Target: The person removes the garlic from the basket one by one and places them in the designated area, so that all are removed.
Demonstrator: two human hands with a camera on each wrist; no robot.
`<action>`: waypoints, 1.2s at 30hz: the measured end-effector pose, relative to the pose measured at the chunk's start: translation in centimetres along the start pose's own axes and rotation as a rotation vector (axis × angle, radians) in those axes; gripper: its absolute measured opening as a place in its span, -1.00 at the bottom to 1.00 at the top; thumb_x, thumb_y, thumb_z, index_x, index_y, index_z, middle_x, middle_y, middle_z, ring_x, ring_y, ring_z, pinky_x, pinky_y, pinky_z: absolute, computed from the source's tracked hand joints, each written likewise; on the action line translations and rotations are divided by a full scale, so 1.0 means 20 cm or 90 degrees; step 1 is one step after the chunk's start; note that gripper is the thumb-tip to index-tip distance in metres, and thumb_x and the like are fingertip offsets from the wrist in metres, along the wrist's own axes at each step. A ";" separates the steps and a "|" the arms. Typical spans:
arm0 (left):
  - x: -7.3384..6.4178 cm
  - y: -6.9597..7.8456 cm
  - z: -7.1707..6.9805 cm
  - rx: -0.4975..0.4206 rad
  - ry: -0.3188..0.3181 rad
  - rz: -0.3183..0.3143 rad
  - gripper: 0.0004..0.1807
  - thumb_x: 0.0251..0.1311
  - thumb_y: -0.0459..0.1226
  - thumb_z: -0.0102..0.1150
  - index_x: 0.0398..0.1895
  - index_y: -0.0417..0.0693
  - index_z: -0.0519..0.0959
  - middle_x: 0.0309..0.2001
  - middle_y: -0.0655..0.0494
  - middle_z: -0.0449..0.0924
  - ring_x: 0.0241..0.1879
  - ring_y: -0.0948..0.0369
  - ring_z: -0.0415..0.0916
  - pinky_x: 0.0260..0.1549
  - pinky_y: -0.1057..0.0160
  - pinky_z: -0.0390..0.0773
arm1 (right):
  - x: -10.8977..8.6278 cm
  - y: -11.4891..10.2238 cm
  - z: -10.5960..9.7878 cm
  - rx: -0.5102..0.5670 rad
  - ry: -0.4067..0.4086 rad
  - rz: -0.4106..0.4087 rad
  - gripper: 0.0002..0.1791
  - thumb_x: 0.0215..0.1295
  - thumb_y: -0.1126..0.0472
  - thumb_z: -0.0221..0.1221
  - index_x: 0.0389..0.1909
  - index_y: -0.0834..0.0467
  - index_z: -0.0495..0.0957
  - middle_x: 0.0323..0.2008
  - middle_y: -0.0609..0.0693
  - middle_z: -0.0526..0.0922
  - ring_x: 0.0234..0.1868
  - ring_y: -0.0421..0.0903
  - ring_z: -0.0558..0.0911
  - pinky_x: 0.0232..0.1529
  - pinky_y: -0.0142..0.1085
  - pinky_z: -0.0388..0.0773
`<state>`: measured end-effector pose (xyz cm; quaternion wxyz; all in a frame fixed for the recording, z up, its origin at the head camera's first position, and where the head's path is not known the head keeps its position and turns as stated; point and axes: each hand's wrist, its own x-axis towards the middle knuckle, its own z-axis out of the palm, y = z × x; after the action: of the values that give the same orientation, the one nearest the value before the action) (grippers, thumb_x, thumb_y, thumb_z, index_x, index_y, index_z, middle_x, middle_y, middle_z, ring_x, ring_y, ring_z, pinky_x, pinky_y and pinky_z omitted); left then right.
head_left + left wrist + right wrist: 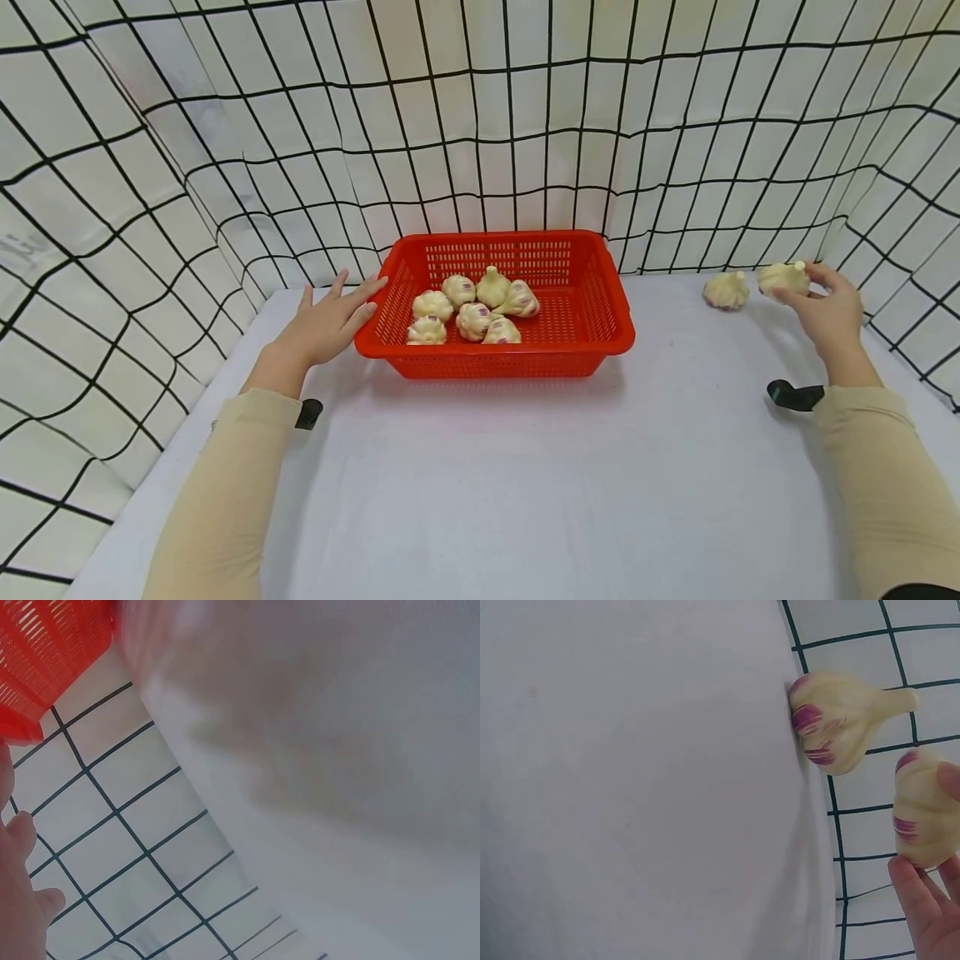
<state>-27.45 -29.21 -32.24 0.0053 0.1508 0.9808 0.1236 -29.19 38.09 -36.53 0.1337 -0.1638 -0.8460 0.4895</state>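
My left hand (327, 321) has its fingers spread and touches the left rim of a red plastic basket (510, 362). Several garlic bulbs (474, 321), pale with purple streaks, lie in the basket's left and middle part. Far to the right, my right hand (831, 312) holds a garlic bulb (922, 814) between thumb and fingers. Just left of it, another garlic bulb (726, 291) sits on the table near the back edge, its stem showing in the right wrist view. The left wrist view catches only a few fingers (22, 832) below the basket's corner.
A white table (525, 483) spreads under everything. Black wire mesh (517, 133) backed with white sheeting rises behind the basket and along both sides. Dark wrist devices (795, 396) stick out beside both cuffs.
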 end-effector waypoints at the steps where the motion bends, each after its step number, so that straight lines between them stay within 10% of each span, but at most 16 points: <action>1: 0.00 0.00 0.00 0.001 -0.002 0.000 -0.27 0.57 0.23 -0.45 0.68 0.20 0.00 0.62 -0.12 0.00 0.60 -0.17 -0.48 0.36 -0.39 -0.63 | 0.01 0.01 0.00 -0.002 0.000 0.003 -0.16 0.42 -0.08 0.24 0.61 0.03 0.15 0.56 0.00 0.15 0.27 -0.25 0.43 -0.11 -0.62 0.38; 7: -0.01 0.01 -0.01 0.006 -0.015 -0.008 -0.27 0.58 0.22 -0.46 0.68 0.19 -0.03 0.62 -0.13 -0.03 0.60 -0.17 -0.50 0.35 -0.40 -0.63 | 0.05 0.05 0.02 -0.027 0.002 0.012 -0.17 0.42 -0.05 0.24 0.60 0.12 0.17 0.51 0.07 0.20 -0.08 -0.41 0.31 -0.19 -0.57 0.36; 16: -0.01 0.02 -0.01 0.007 -0.020 -0.008 -0.28 0.58 0.22 -0.46 0.68 0.20 -0.04 0.62 -0.14 -0.02 0.60 -0.18 -0.50 0.36 -0.39 -0.64 | 0.09 0.06 0.04 -0.048 0.001 0.038 -0.18 0.46 -0.03 0.17 0.61 0.16 0.11 0.56 0.22 0.11 0.51 0.19 0.12 0.26 -0.17 0.34; 22: 0.00 0.01 -0.02 0.006 -0.018 -0.008 -0.29 0.58 0.20 -0.45 0.68 0.20 -0.03 0.62 -0.15 -0.02 0.60 -0.19 -0.50 0.35 -0.40 -0.63 | 0.11 0.06 0.04 -0.049 -0.004 0.039 -0.18 0.48 -0.03 0.14 0.61 0.17 0.08 0.57 0.27 0.08 0.52 0.24 0.10 0.37 -0.02 0.27; 29: -0.01 0.02 -0.01 0.006 -0.021 -0.011 -0.29 0.59 0.20 -0.45 0.68 0.19 -0.02 0.61 -0.14 -0.01 0.60 -0.17 -0.52 0.36 -0.39 -0.64 | 0.11 0.09 0.04 -0.075 -0.011 0.034 -0.22 0.51 0.01 0.11 0.60 0.24 0.09 0.54 0.34 0.12 0.47 0.30 0.15 0.07 -0.32 0.28; 36: -0.01 0.03 -0.02 0.006 -0.019 -0.009 -0.29 0.59 0.20 -0.45 0.68 0.18 -0.02 0.61 -0.16 -0.01 0.60 -0.18 -0.51 0.35 -0.38 -0.66 | 0.13 0.09 0.04 -0.103 -0.018 0.018 -0.22 0.51 0.05 0.11 0.58 0.31 0.07 0.51 0.37 0.18 0.48 0.32 0.16 0.41 -0.07 0.19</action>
<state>-27.21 -28.84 -31.72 0.0203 0.1454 0.9822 0.1170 -31.53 39.37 -38.37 0.1014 -0.1791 -0.8820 0.4238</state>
